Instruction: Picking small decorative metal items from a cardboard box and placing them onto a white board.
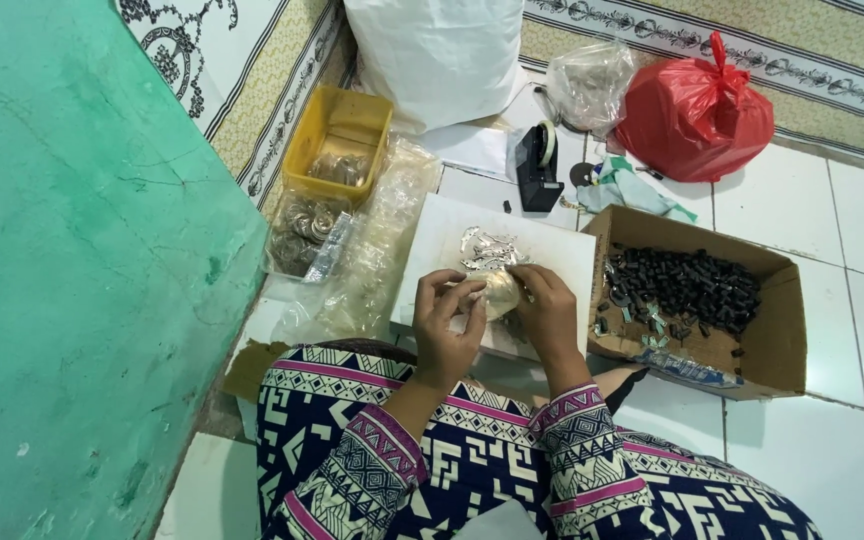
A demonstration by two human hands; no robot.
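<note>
Seated on a white tiled floor [802,200], a person in a patterned blue, white and pink garment [472,460] works over a white rectangular board [432,250]. Both hands meet above the board's near edge around a small shiny, pale gold item wrapped in clear film [500,292]. The left hand [449,325] pinches its left side with thumb and fingertips; the right hand [547,310] curls closed over its right side. A little heap of silvery pieces [487,250] lies on the board just beyond the hands. To the right, an open brown cardboard box [772,340] holds a pile of small black cylindrical parts [687,285]. To the left, a yellow plastic tub [337,140] sits beside clear plastic bags of metallic pieces [302,230]. A black tape dispenser [537,165] stands behind the board, with a tied red plastic bag [692,115] and a large white sack [437,55] farther back. A green painted wall [72,280] fills the left.
</note>
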